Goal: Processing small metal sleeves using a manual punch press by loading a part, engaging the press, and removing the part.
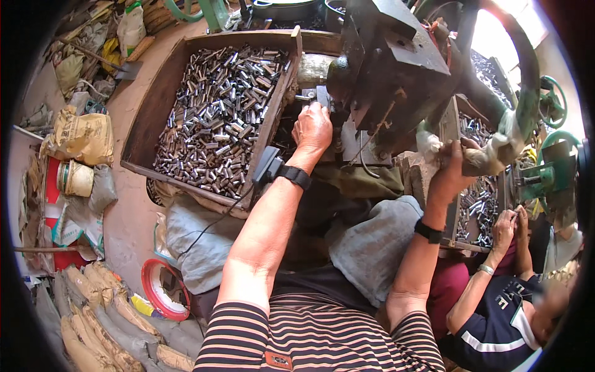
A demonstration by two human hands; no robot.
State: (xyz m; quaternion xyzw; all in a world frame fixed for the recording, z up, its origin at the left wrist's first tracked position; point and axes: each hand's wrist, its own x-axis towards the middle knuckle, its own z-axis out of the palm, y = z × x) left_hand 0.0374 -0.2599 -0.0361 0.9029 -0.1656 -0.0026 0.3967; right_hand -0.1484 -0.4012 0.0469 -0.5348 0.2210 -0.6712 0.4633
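Observation:
At the base of a dark, heavy hand press (pixel 396 74), my left hand (pixel 312 130) is closed, its fingertips pinching a small metal piece (pixel 304 98) by a steel block (pixel 323 96). The piece is mostly hidden by my fingers. My right hand (pixel 447 180) grips the cloth-wrapped end of the press handle (pixel 486 158), which hangs from a thick curved green arm (pixel 524 56). Left of the press, a wooden tray (pixel 137 139) holds a heap of short shiny metal tubes (pixel 223 118). Its right wall runs close to my left wrist.
To my right a co-worker (pixel 496 310) holds both hands together near a green press (pixel 542 180). Another tray of metal pieces (pixel 477 208) stands between us. Sacks (pixel 80 136), a red-rimmed bucket (pixel 149 279) and stacked long bundles (pixel 93 310) lie on the left.

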